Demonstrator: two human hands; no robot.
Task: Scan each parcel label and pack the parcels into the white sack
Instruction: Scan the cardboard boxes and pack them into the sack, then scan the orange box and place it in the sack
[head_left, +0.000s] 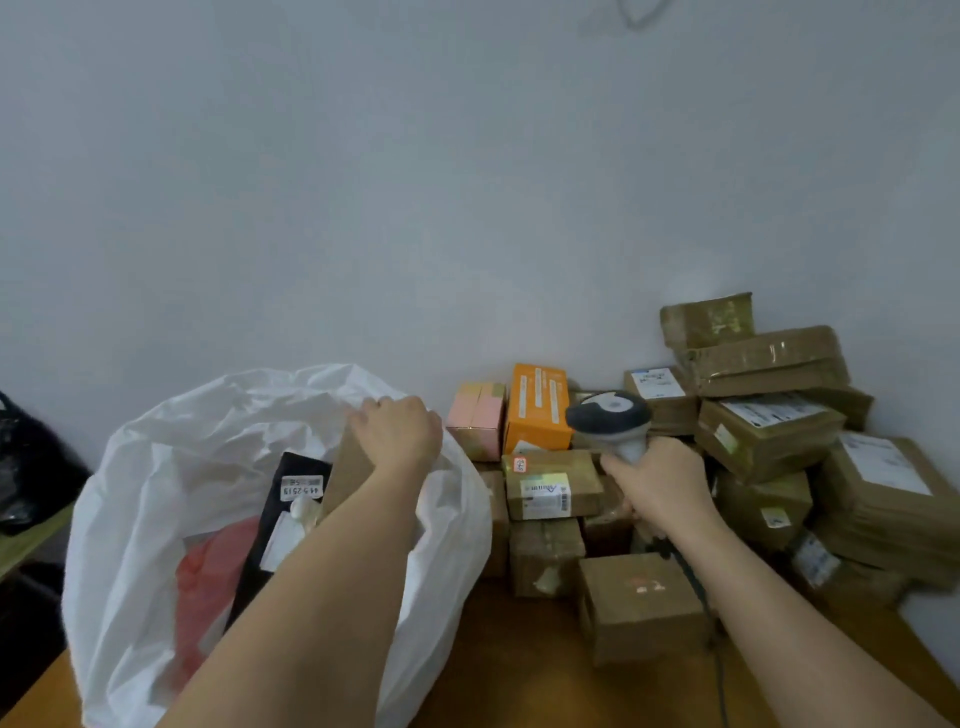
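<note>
1. Parcels: a pile of brown cardboard parcels (769, 431) sat on the wooden table (519, 675) against the wall, right of the white sack (156, 467). More were already inside the sack.
2. White sack stood open at table's left edge, mouth facing us. Inside we saw a black parcel (291, 514) with a white label reading 4152519, a red item (213, 577) below it, and a brown box (350, 473) just to the right of the black one.
3. Our left hand (397, 434) was over the sack mouth, fingers curled down over the top edge of that brown box, holding it. Box sat partly inside the sack, tilted.
4. Our right hand (660, 483) gripped the handle of the scanner (610, 415), fingers wrapped round it. Scanner head was grey and white, raised above the pile. A dark cable (696, 587) ran from the handle down toward us.
5. Just left of the scanner: an orange box (537, 408) upright, a pink box (478, 421) beside it, both against the wall.
6. Below them a small brown parcel (553, 483) showed a barcode label facing us and a small red-edged sticker on top. Text too blurred to read; possibly the scanner pointed at it, we couldn't tell.
7. A lone brown box (641, 605) sat nearest us, apart from the stack.
8. Something black (31, 467) lay at far left, beyond the sack.
</note>
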